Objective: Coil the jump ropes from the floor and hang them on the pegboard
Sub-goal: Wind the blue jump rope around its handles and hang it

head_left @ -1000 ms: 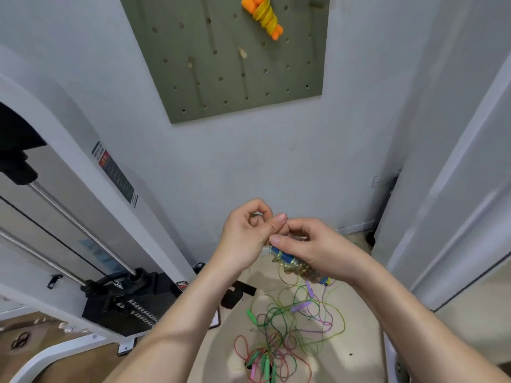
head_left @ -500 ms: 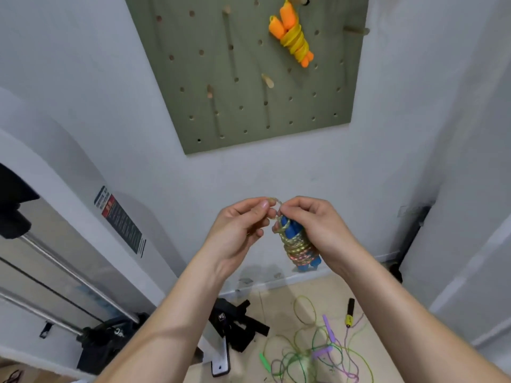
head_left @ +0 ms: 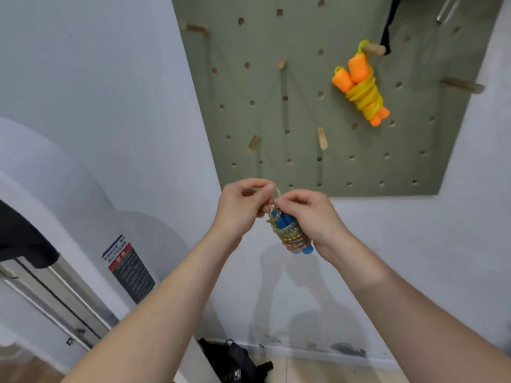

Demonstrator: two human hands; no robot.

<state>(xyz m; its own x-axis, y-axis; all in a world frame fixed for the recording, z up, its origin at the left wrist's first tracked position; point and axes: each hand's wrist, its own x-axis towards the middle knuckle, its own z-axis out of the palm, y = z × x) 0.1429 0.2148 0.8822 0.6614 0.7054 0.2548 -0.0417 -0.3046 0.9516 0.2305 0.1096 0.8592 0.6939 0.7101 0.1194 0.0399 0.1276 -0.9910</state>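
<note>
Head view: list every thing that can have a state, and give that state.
blue-handled jump rope: coiled round its handles, held in the air, not hung.
orange-handled jump rope: coiled, hanging from the upper wooden peg.
left hand: pinches the blue-handled rope's top loop.
right hand: pinches the same loop by the handles.
pegboard: mounted on the wall.
lower wooden peg: bare.

Blue-handled multicolour rope; orange-yellow rope; green pegboard.
</note>
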